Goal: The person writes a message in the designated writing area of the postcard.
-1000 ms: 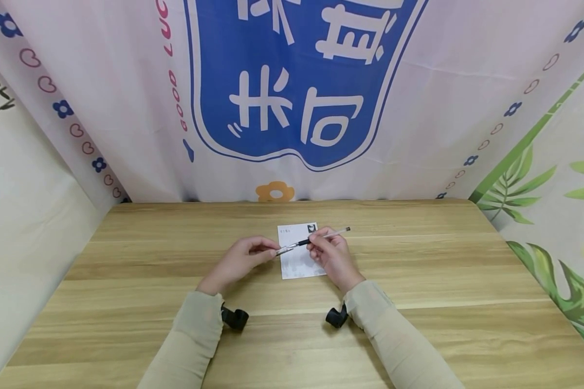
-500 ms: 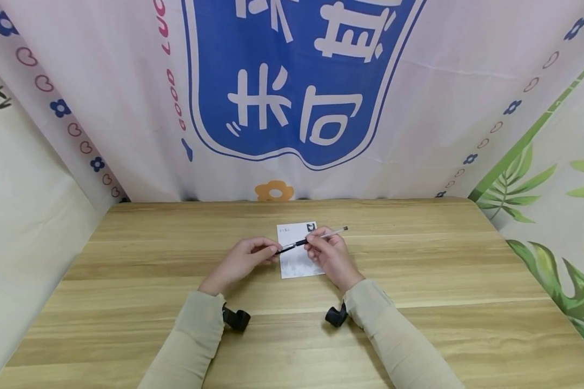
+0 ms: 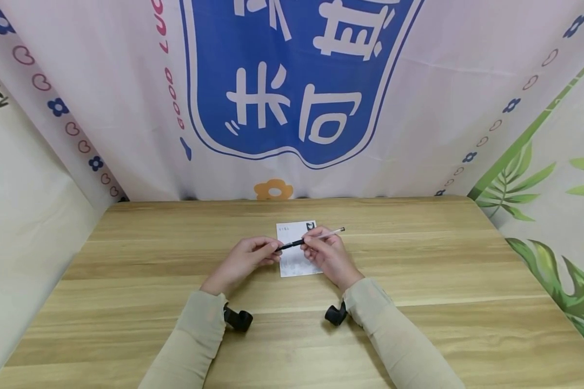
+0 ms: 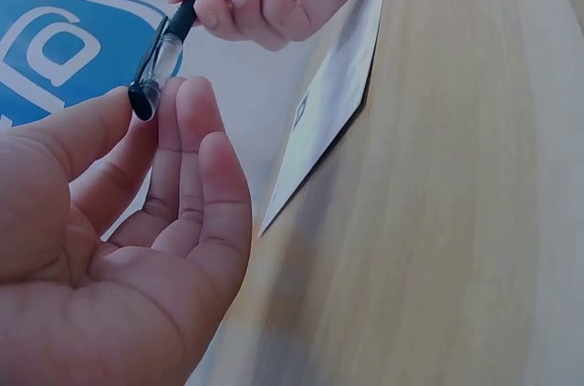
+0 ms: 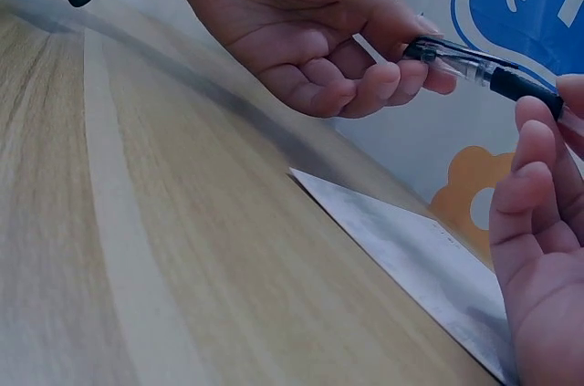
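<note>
Over the middle of the table, a pen (image 3: 331, 233) with a clear barrel and black grip is held level. Its barrel is pinched between thumb and fingers of my right hand (image 3: 332, 256). My left hand (image 3: 240, 263) pinches the dark end of a clear pen cap (image 4: 166, 62) with a black clip. In the right wrist view the cap (image 5: 461, 64) sits over the pen's tip, against the black grip (image 5: 522, 89). Beneath both hands lies a white sheet (image 3: 299, 263), with small print and a dark picture in its corner; the right hand covers part of it.
The wood-grain table (image 3: 151, 302) spreads around the hands. Behind it hangs a printed curtain (image 3: 418, 135), close to the table's far edge. A black wrist camera (image 3: 238, 320) is strapped to the left wrist, and another black camera (image 3: 336, 314) to the right.
The pen's tip has slid into the cap: the silver tip visible a second ago is now covered. My right hand has shifted slightly left toward the left hand.
</note>
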Available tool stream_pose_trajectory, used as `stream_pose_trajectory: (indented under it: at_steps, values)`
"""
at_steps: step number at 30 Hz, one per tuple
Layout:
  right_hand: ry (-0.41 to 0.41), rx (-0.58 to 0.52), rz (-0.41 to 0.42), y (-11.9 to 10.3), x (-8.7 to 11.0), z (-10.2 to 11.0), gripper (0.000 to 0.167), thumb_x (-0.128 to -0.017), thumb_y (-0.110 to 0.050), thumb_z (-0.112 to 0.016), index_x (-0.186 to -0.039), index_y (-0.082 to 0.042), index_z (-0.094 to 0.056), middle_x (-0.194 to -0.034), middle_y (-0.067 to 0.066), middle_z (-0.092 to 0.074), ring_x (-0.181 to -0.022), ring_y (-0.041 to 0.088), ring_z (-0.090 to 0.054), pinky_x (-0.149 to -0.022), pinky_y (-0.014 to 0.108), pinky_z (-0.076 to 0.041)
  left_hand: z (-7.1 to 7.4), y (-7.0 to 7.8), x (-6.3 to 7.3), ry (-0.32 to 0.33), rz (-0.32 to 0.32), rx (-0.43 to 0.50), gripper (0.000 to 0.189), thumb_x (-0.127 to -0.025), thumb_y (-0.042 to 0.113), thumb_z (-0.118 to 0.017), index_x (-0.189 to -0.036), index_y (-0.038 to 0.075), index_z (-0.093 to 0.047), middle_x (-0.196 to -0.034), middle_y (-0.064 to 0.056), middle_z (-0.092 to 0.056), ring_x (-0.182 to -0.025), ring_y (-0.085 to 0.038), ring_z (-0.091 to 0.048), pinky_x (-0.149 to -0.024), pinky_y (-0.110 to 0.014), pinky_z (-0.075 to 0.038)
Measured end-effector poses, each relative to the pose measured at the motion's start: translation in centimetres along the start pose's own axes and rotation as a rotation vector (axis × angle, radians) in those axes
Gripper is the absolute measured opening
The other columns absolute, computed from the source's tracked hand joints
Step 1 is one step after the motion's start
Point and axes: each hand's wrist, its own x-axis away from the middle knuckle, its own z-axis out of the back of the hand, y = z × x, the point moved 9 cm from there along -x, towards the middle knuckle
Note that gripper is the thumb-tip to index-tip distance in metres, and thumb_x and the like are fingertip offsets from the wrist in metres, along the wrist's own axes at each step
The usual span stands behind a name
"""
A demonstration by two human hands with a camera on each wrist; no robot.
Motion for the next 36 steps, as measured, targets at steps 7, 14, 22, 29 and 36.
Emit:
stream_pose_trajectory:
  at_steps: [7, 14, 22, 29, 36]
  values:
    - [-0.003, -0.002, 0.01, -0.16, 0.13, -0.11, 0.02, -0.097, 0.004, -0.055, -0.092, -0.011, -0.067, -0.086, 0.003, -0.066, -0.076, 0.011, -0.062, -0.066, 0.02, -0.051, -0.02, 0.22, -0.01, 0.034, -0.008, 0.019, 0.034, -0.108, 0.016, -0.052, -0.122, -0.012, -0.063, -0.114, -0.027, -0.066, -0.1, -0.023, -0.069, -0.093, -0.033, -0.056]
    - [-0.005, 0.005, 0.025, 0.17, 0.26, -0.01, 0.018, -0.096, 0.003, -0.056, -0.093, -0.011, -0.067, -0.085, 0.002, -0.066, -0.076, 0.011, -0.062, -0.065, 0.02, -0.049, 0.18, -0.05, 0.24, 0.039, 0.008, 0.022, 0.037, -0.106, 0.022, -0.056, -0.124, -0.01, -0.064, -0.117, -0.025, -0.067, -0.101, -0.019, -0.068, -0.094, -0.032, -0.055]
    - [-0.044, -0.018, 0.057, -0.47, 0.34, -0.43, 0.027, -0.097, 0.006, -0.053, -0.091, -0.013, -0.071, -0.085, 0.001, -0.069, -0.075, 0.009, -0.064, -0.066, 0.019, -0.051, 0.12, 0.17, -0.01, 0.042, 0.003, 0.083, 0.036, -0.105, 0.018, -0.057, -0.124, -0.013, -0.062, -0.117, -0.027, -0.066, -0.098, -0.016, -0.068, -0.094, -0.034, -0.056]
    - [-0.066, -0.032, 0.052, -0.44, 0.36, -0.59, 0.031, -0.098, 0.009, -0.052, -0.091, -0.011, -0.074, -0.085, 0.002, -0.071, -0.075, 0.01, -0.065, -0.068, 0.02, -0.052, 0.05, -0.49, -0.24, 0.049, 0.024, 0.227, 0.031, -0.105, 0.011, -0.056, -0.119, -0.016, -0.059, -0.106, -0.016, -0.068, -0.093, -0.014, -0.067, -0.089, -0.03, -0.057]
    - [-0.06, -0.046, 0.052, -0.4, 0.33, -0.36, 0.034, -0.097, 0.012, -0.05, -0.09, -0.01, -0.075, -0.082, 0.003, -0.072, -0.073, 0.009, -0.066, -0.066, 0.019, -0.053, -0.46, -0.64, -0.26, 0.008, -0.011, 0.333, 0.016, -0.106, 0.009, -0.054, -0.102, 0.0, -0.067, -0.098, -0.004, -0.067, -0.091, -0.012, -0.066, -0.087, -0.026, -0.056]
